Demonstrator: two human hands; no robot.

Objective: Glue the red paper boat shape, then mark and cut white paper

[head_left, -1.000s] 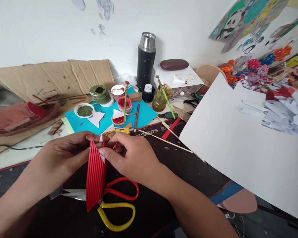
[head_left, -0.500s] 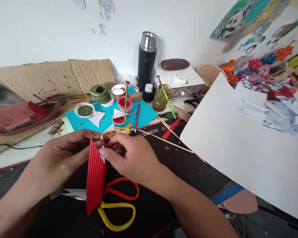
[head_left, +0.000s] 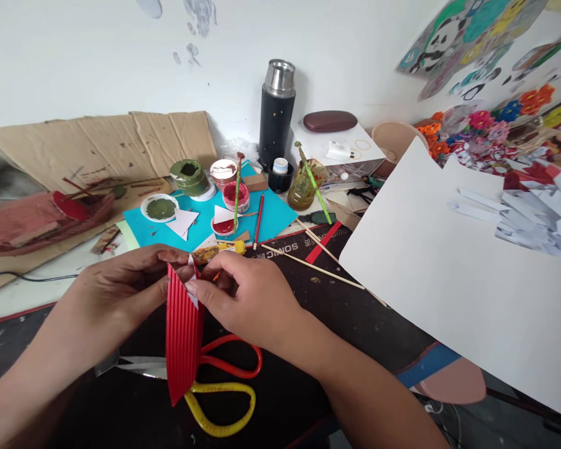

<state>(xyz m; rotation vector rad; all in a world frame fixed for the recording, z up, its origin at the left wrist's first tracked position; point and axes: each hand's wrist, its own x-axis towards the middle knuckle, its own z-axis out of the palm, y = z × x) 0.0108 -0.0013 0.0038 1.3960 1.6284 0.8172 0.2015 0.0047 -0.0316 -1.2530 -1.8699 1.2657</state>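
My left hand (head_left: 121,290) and my right hand (head_left: 245,296) both pinch the top edge of a red corrugated paper piece (head_left: 182,337) that hangs down pointed above the dark desk mat (head_left: 336,312). A small white scrap shows between my right fingertips at the paper's upper edge. Under the red piece lie scissors (head_left: 219,380) with one red and one yellow handle loop, their blades pointing left. A yellow glue tube (head_left: 217,251) lies just beyond my fingers.
A large white sheet (head_left: 449,280) covers the right side. Behind are a blue sheet (head_left: 271,215) with paint pots (head_left: 235,195), a black flask (head_left: 275,115), wooden skewers (head_left: 318,268), cardboard (head_left: 98,146), a red model boat (head_left: 37,218) and paper flowers (head_left: 486,125).
The red corrugated piece has shifted slightly, its lower tip swinging a little to the right. Both hands keep nearly the same place.
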